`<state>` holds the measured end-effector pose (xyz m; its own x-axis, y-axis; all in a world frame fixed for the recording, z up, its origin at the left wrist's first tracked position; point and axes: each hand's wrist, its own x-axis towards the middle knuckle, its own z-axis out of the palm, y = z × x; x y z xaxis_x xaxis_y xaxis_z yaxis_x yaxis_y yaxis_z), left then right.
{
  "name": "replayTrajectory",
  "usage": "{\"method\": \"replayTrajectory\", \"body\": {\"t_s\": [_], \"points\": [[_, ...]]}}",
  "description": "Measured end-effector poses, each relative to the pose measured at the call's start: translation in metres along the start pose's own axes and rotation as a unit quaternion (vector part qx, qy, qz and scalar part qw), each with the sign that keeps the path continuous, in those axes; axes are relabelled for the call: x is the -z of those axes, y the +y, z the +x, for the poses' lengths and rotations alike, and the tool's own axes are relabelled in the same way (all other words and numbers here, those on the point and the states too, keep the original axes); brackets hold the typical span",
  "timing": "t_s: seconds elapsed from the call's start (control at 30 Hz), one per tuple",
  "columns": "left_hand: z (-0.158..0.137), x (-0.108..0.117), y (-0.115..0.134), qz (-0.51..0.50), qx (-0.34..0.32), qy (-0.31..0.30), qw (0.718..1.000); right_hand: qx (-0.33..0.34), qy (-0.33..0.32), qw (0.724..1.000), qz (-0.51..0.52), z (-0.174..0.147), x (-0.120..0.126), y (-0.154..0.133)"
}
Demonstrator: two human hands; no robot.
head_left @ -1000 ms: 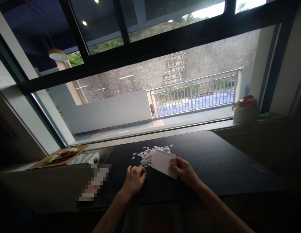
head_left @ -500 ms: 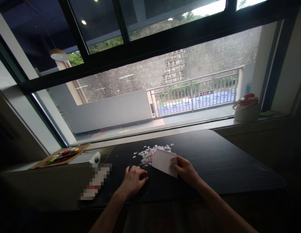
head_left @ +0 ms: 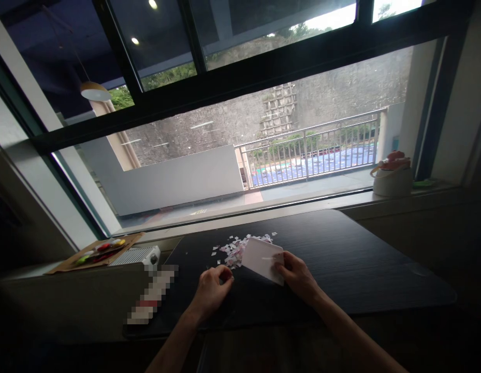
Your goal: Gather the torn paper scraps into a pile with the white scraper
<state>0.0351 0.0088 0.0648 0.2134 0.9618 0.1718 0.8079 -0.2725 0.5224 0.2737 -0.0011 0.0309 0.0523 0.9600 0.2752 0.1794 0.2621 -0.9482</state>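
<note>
My right hand [head_left: 298,274] grips a flat white card [head_left: 261,259] with rounded corners, thumb on its face, fingers behind it and mostly hidden. The card is tilted over the right side of a pile of small paper scraps [head_left: 233,253], white and pinkish, on the black table [head_left: 341,259]. Just in front of the pile, to the left of the card, my left hand [head_left: 212,290] has thumb and forefinger pinched together. A tiny pale paper scrap shows at their tips.
A pixelated oblong item [head_left: 152,295] lies at the table's left edge. Beyond it are a white ribbed appliance [head_left: 135,255] and a brown sheet with coloured items [head_left: 96,251]. A white pot [head_left: 392,181] stands on the sill at right, below the large window.
My left hand's fingers have drawn into a rounder pinch, lifting slightly near the pile. My right hand and the card are almost where they were, the card's tilt slightly altered.
</note>
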Motion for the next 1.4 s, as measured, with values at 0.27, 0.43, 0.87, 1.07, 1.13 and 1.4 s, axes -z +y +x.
{"method": "replayTrajectory", "body": {"t_s": [0.27,0.43,0.87,1.07,1.13,1.4], "points": [[0.006,-0.003,-0.010,-0.168,0.036,-0.029,0.985,0.029,0.010,0.999,-0.025,0.000,-0.001,0.004],[0.006,-0.003,-0.013,-0.223,0.040,-0.022,0.974,0.129,0.018,0.983,-0.127,-0.005,-0.005,0.008],[0.007,-0.002,-0.012,-0.276,0.042,0.013,0.960,0.095,0.004,0.992,-0.087,-0.005,-0.004,0.009],[0.008,-0.003,-0.009,-0.267,0.040,0.008,0.963,0.052,0.011,0.997,-0.048,-0.001,-0.002,0.012],[0.009,-0.003,-0.009,-0.257,0.040,0.011,0.965,0.048,0.008,0.997,-0.052,-0.001,-0.002,0.012],[0.012,0.000,-0.015,-0.218,0.055,0.028,0.974,0.048,0.011,0.998,-0.041,-0.001,-0.001,0.010]]}}
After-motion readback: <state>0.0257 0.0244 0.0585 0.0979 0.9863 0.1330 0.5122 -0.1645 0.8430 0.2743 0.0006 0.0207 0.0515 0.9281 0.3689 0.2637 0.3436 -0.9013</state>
